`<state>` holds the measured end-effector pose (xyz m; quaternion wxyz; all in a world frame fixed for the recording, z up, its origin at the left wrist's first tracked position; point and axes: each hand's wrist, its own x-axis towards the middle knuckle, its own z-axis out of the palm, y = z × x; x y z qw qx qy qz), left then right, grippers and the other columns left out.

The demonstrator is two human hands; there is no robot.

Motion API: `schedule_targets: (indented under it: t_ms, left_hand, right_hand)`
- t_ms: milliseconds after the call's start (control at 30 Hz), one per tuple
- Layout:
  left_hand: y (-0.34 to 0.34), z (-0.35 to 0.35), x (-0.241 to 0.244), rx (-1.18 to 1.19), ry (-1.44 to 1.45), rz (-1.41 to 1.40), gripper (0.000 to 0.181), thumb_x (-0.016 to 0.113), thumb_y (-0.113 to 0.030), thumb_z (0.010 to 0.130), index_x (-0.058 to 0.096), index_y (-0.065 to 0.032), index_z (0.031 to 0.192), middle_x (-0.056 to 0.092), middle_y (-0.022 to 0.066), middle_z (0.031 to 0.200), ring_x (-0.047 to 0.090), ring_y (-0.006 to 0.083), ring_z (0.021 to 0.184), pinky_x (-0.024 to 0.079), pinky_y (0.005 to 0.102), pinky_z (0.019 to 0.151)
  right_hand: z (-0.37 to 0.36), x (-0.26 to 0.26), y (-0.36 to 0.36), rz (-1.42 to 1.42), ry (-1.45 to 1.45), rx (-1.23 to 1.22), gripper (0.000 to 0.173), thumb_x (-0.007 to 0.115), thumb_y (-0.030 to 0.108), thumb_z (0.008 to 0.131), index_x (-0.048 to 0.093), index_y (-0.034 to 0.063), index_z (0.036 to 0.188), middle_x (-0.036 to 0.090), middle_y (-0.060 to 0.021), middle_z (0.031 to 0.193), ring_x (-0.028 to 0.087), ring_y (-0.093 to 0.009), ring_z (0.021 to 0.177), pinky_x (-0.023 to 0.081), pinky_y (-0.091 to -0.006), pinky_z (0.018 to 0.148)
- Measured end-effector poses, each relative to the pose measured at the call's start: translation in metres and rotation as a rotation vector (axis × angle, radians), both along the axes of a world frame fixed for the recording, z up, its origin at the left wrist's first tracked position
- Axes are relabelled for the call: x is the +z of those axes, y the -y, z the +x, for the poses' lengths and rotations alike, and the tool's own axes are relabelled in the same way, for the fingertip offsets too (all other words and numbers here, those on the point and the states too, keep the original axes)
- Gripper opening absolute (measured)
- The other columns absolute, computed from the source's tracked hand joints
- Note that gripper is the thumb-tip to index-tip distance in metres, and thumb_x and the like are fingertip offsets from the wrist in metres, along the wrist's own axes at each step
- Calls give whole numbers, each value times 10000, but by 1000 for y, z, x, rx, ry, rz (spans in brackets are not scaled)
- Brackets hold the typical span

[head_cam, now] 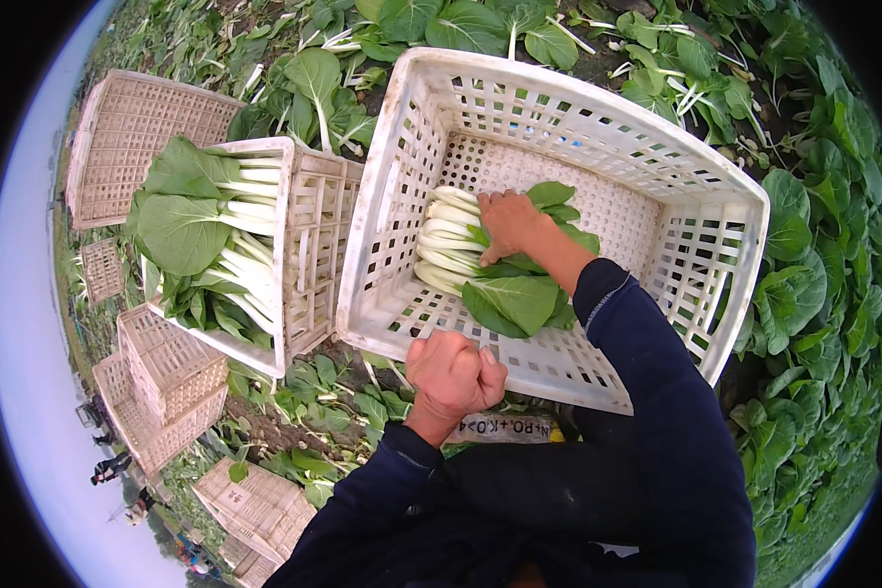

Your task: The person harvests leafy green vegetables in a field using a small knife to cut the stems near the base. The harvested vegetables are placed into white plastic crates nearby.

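Observation:
A large white perforated plastic crate [744, 192] stands before me, tilted in view. Several leafy greens with thick white stalks [448, 234] lie inside it, their stalk ends toward the crate's left wall and leaves to the right. My right hand [511, 224] reaches in and rests on them, fingers spread over the stalks; whether it grips any is not plain. At the near rim of the crate is my left hand [456, 373], curled in a fist with nothing visible in it. To the left, a second crate [288, 257] is packed with the same greens.
An upturned crate [154, 117] lies at the upper left, with stacked crates [173, 367] and more crates [257, 507] lower down. Cut greens [316, 88] litter the soil. Growing plants [794, 287] line the right. A printed sack [500, 428] lies near me. People [110, 467] are far off.

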<state>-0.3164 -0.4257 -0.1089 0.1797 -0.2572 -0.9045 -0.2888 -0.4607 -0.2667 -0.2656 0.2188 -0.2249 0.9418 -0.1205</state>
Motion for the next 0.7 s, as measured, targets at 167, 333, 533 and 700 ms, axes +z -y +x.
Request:
schedule_targets:
  t_ms: [167,333,533,700]
  left_hand:
    - [-1,2,-6,-12,-64,33,207,604,-6,729,430,-98,664,512,50,645,467,245,529,311,365,552]
    - [-2,7,-12,6,-107,25,236,592,-11,772,412,-94,644,427,65,614,416,272,511,287,387,538]
    - [-16,8,-10,-169,-33,2,248,557,-22,864,423,-64,660,404,97,624,414,317,526,316,430,531]
    - [7,8,-17,-163,-24,-104,294,580,-110,959,444,-45,707,410,100,625,407,265,541,348,413,524]
  right_hand:
    - [-6,108,-60,34,-226,40,702,856,499,710,637,-40,1102,677,-185,1112,651,-358,1088,545,-432,906]
    - [82,249,-185,-81,-263,-216,469,795,359,821,639,-22,1047,703,-202,954,686,-388,960,548,-460,849]
    - [349,338,-305,102,-175,-970,471,777,355,843,671,-34,1086,719,-170,839,699,-366,836,554,-454,767]
    - [482,307,-302,123,85,-1440,463,800,373,823,710,-38,1015,703,-231,862,693,-385,861,541,-447,770]
